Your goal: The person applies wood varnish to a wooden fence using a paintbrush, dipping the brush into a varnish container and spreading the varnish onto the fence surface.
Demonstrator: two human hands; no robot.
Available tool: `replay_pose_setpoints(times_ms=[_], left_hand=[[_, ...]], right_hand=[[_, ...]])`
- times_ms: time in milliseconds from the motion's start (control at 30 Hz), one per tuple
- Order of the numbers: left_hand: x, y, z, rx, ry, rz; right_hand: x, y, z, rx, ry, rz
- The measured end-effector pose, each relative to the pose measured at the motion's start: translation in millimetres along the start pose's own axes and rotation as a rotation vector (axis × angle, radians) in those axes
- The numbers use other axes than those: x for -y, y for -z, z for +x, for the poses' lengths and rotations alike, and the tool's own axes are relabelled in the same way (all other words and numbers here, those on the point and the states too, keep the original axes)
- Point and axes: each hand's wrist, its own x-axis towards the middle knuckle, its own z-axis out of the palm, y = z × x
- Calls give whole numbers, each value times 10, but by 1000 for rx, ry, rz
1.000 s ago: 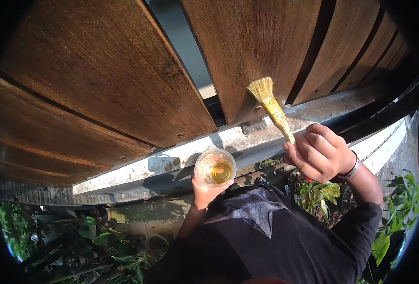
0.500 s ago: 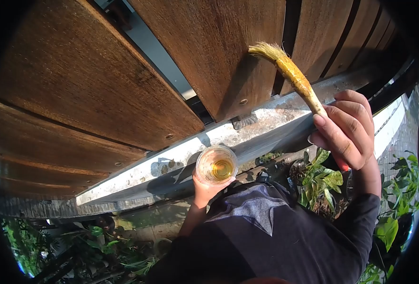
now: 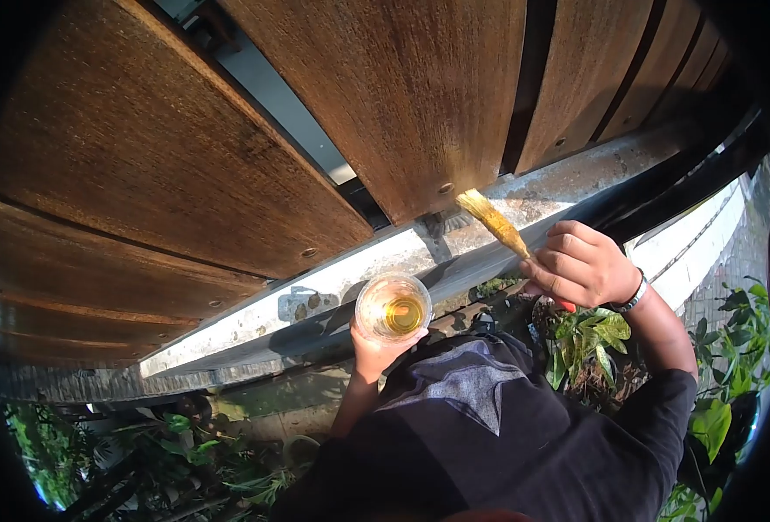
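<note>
My right hand [image 3: 581,268] pinches a paintbrush [image 3: 496,224] by its handle. The brush is coated in amber liquid, and its pale bristles point up and left, close to the lower end of a brown wooden slat [image 3: 402,96]. In my left hand [image 3: 380,350] is a clear plastic cup [image 3: 366,309] held upright, with a little amber liquid [image 3: 404,313] at the bottom. The cup sits in front of my chest, below the pale ledge [image 3: 385,258].
More wooden slats [image 3: 124,130] with dark gaps between them run to both sides. Beneath them the stained ledge crosses the view at a slant. Green plants [image 3: 589,335] grow beside my right arm, and others [image 3: 219,461] fill the lower left.
My right hand has brought the brush down and toward me, from the middle of the slat to its lower end. My left hand with the cup has barely shifted.
</note>
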Motion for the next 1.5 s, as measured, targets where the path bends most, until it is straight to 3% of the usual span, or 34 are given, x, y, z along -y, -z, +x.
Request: replay_pose_setpoints(times_ms=[67,267,500,667,800,1000,1100,1200,1300,1433,1500], left_hand=[[24,-14,15,22,-5,3],[-36,-110,93,-26,-59,-27],[92,-70,-11,-28,-43,-60],[68,-67,-8,-20,-50,-27],[59,-83,-9,24,-37,-5],[-77,-128,69,7,-24,-74],[-42,-113,22,2,-20,-52],[-117,-122,14,-20,-26,-86],[-151,-76,-7,-48,15,-152],[-105,22,-74,-15,22,-86],[-103,43,-75,0,-95,52]], right_hand=[[-70,177,106,-1,-3,-103],[-86,525,176,-265,-60,-184],[78,-180,-223,-159,-194,-16],[152,-179,-268,-133,-232,20],[8,74,-70,-118,-196,-103],[-24,647,166,-344,-131,-233],[40,498,349,-337,-90,-233],[55,-76,333,-269,-35,-139],[211,-417,238,-126,52,-3],[171,-379,351,-100,61,67],[42,-255,517,-150,55,68]])
